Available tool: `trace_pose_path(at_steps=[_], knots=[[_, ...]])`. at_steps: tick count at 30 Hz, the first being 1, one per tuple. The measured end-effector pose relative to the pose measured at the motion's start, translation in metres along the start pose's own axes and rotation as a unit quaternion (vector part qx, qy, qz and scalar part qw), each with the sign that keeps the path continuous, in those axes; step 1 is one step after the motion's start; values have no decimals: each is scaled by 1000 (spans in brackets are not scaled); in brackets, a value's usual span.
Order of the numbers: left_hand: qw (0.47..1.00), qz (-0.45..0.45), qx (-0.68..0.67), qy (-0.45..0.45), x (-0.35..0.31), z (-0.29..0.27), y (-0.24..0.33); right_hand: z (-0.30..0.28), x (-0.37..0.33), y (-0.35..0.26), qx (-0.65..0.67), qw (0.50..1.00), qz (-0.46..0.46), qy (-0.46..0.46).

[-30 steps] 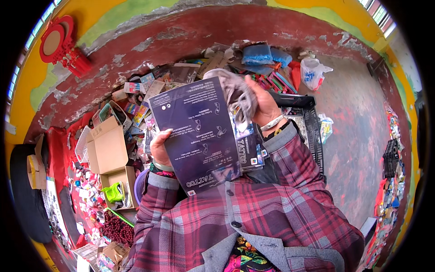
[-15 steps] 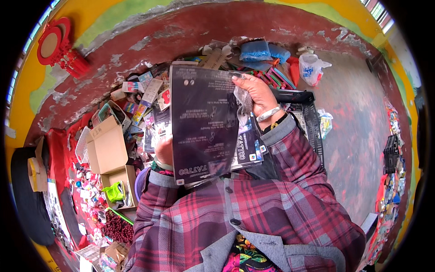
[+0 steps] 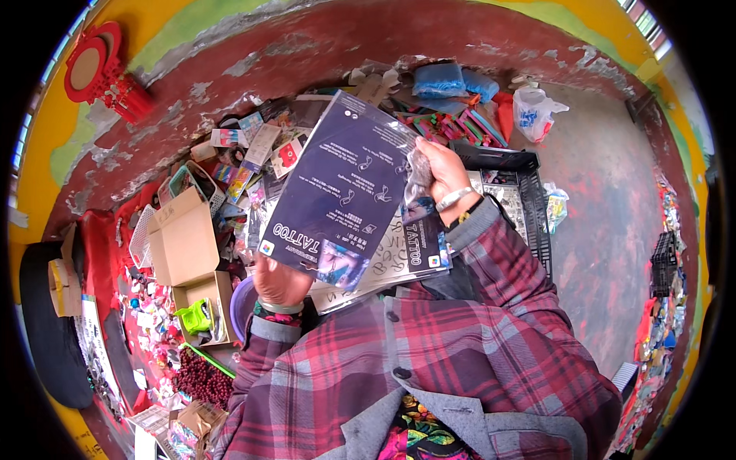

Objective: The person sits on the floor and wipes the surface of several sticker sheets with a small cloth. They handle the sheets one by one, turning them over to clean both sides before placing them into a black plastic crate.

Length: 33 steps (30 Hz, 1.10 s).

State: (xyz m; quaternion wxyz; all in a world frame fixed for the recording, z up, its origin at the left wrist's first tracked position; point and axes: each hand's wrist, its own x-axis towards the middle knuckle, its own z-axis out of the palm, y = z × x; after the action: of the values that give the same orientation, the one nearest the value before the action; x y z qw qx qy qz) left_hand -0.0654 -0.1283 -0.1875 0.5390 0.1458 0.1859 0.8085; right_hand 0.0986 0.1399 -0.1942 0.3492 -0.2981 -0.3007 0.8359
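A dark blue temporary tattoo sheet (image 3: 337,184) in clear plastic is held tilted in front of my chest. My right hand (image 3: 442,172) grips its upper right edge, along with a crumpled grey cloth (image 3: 418,178) bunched under the fingers. At the lower left corner, my left hand (image 3: 280,282) holds the sheet from beneath, the fingertips partly hidden behind it. Under it, more tattoo sheets (image 3: 391,261) with black lettering on white lie near my lap.
Beyond my hands is a heap of packaged goods (image 3: 261,146). An open cardboard box (image 3: 184,238) and a purple basin (image 3: 243,307) stand left. A black plastic crate (image 3: 533,192) is on the right, with a white plastic bag (image 3: 534,113) past it.
The blue sheet has turned clockwise, its top swinging right and its lower end left. My left hand shows more now, and more of the sheets beneath are uncovered.
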Motion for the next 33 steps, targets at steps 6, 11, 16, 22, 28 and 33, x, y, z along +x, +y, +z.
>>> trace_pose_path(at_steps=[6,11,16,22,28,33], knots=[[993,-81,-49,74,14,-15,-7,-33,-51,-33,-117,988,-90,51],[969,-207,-79,108,32,-18,-33,-80,-72,-76,-243,903,-302,183],[954,-264,-35,139,45,-7,-57,-47,-92,-34,-591,715,-367,70],[964,-241,-25,114,45,2,-61,-32,-103,39,-800,531,-281,2],[959,-260,-54,104,47,-15,-65,14,-103,86,-717,571,-332,-222],[966,-242,-27,91,44,-6,-64,34,-91,70,-748,527,-348,-203]])
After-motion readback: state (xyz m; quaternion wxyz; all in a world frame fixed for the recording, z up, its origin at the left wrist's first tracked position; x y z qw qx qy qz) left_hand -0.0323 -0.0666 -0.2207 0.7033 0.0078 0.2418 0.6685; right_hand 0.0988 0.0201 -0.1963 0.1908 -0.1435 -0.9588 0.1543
